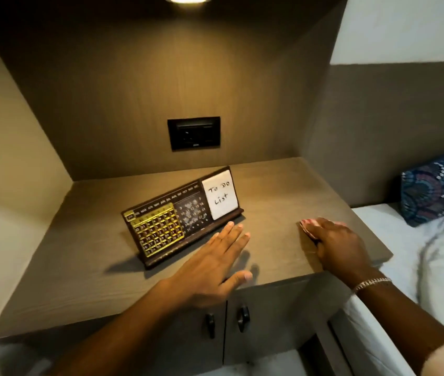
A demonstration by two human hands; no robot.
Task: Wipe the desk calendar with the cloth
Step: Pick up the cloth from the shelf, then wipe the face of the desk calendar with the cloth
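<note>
Desk calendar [181, 217] stands tilted back on its dark base near the middle of the table [85, 267], its "To Do List" card at the far-right end and the gold date grid at the near-left end. No wiping has begun, as far as the surfaces show — so your step now looks to be steadying it and bringing the cloth [309, 226] across.

Set your left hand [215, 263] on the base rail or the near end of the frame, not on the face, so the whole front stays free for the cloth. The piece leans and looks light; press down on the base instead of pushing it backward, or it may slide toward the back wall or tip. Wipe along its length, and go gently over the card, which may be loose or smudge.

Your left hand is released and flat, fingers straight and together, hovering low just in front of the calendar's base with the fingertips very near it — contact I cannot confirm. Your right hand [337, 245], well to the right near the table's bed-side edge, is clenched knuckles-up over the bunched red-and-white cloth, pressing it onto the table, a bracelet [372, 284] at the wrist.
</note>
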